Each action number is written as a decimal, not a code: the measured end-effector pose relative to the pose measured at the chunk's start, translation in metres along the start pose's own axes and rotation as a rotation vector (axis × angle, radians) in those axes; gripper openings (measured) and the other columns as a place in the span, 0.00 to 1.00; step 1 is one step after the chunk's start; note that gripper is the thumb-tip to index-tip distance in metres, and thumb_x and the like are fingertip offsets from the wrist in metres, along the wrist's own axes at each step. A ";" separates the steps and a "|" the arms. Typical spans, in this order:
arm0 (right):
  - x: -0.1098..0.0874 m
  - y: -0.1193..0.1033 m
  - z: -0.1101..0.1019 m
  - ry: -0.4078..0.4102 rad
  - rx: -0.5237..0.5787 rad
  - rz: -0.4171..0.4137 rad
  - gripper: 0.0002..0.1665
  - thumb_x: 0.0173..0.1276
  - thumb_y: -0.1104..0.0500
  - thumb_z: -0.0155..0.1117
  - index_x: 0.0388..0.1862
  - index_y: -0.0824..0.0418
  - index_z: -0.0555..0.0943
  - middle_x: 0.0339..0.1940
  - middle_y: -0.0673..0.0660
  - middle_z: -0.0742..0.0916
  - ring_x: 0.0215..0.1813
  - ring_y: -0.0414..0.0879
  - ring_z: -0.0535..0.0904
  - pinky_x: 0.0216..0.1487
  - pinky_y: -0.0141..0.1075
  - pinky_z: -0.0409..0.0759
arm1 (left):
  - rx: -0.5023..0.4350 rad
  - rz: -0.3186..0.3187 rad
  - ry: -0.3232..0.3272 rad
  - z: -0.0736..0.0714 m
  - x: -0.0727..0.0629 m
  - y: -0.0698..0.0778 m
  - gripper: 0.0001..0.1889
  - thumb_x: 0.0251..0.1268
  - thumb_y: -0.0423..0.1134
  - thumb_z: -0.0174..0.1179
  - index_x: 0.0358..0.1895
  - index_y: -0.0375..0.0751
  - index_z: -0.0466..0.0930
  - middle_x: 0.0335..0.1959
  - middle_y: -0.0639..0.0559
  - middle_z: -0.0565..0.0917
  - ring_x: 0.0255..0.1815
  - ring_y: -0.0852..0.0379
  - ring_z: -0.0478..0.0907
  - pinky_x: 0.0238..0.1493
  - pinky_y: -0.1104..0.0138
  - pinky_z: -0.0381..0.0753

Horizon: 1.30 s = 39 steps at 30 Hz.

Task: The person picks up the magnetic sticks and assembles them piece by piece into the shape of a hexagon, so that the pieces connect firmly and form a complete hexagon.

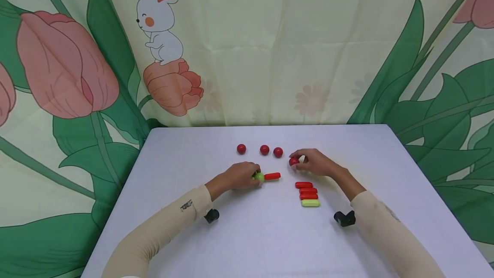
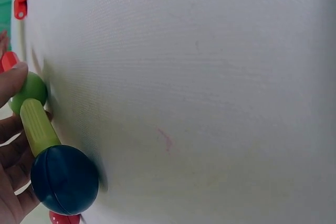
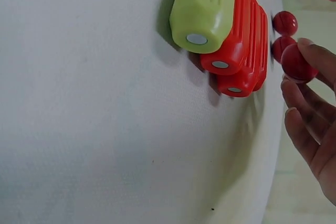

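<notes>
While a green ball [image 1: 260, 177] touching a red rod [image 1: 272, 176] is gripped by the left hand [image 1: 242, 175], a red ball [image 1: 293, 161] is pinched by the right hand [image 1: 315, 162] beyond four parallel rods [image 1: 308, 197].

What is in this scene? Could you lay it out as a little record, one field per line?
Left hand: holds a green ball
Meeting that ball: a red rod; a yellow-green rod leading to a dark blue ball
Right hand: pinches a red ball
Other balls: three loose red balls toward the table's far edge
Other rods: three red rods and one light-green rod, side by side
Surface: white table
Backdrop: printed curtain
</notes>
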State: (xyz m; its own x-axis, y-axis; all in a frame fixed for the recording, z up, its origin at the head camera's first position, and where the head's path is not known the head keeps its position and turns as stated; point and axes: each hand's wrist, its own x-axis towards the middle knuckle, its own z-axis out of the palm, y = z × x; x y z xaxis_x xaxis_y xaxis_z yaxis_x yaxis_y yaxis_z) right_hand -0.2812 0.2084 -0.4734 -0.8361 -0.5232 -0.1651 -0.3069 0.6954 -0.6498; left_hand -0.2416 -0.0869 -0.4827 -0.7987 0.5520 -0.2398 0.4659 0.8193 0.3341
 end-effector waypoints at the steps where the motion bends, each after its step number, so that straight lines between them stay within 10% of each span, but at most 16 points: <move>1: -0.002 -0.002 0.000 -0.004 0.003 0.002 0.28 0.65 0.58 0.72 0.64 0.59 0.79 0.53 0.57 0.85 0.45 0.48 0.78 0.38 0.34 0.81 | 0.001 0.000 0.000 0.000 0.000 0.000 0.22 0.63 0.52 0.69 0.55 0.46 0.81 0.37 0.58 0.81 0.36 0.62 0.74 0.39 0.72 0.76; 39: -0.014 -0.021 0.035 -0.035 0.073 -0.014 0.26 0.65 0.57 0.73 0.62 0.56 0.81 0.52 0.54 0.85 0.37 0.45 0.78 0.33 0.34 0.81 | 0.030 -0.013 -0.010 -0.006 -0.003 0.008 0.22 0.63 0.52 0.69 0.55 0.45 0.81 0.37 0.57 0.81 0.36 0.61 0.75 0.40 0.72 0.76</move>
State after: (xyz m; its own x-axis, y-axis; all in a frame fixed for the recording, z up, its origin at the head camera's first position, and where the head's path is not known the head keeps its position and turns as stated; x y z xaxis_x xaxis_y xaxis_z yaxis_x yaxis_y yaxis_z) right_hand -0.2472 0.1845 -0.4834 -0.8150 -0.5506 -0.1806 -0.2833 0.6505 -0.7047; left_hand -0.2375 -0.0835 -0.4740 -0.8012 0.5422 -0.2532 0.4664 0.8309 0.3034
